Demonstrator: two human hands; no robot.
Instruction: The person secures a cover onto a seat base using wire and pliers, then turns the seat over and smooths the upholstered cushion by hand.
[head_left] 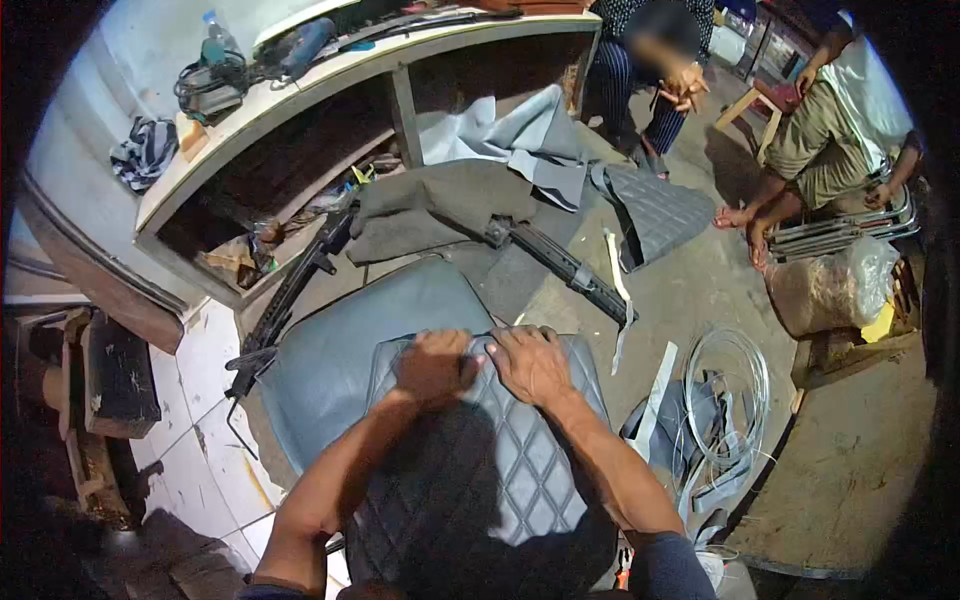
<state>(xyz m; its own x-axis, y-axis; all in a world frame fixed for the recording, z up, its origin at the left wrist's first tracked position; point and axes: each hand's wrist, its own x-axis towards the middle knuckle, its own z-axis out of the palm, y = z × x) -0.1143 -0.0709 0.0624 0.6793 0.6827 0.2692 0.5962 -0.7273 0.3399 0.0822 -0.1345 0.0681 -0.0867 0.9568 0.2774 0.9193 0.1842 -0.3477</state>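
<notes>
A dark grey seat cover with diamond quilting [535, 475] lies in front of me, over what looks like a padded cushion. My left hand [437, 365] is closed over its far edge, left of the middle. Right beside it, my right hand [530, 365] grips the same edge, with the fingers bent over the top and the thumb near the left hand. The fingertips are partly hidden behind the edge. Beyond the cover and to its left, a smooth grey-blue seat cushion [350, 350] lies on the floor.
Black metal rails [570, 270] lie on the floor. A quilted piece [655, 215], a wire coil [725, 395] and fabric scraps are to the right. A workbench [400, 75] holds tools. Two people sit at the back, one by a wooden stool [755, 105]. A board [850, 460] stands right.
</notes>
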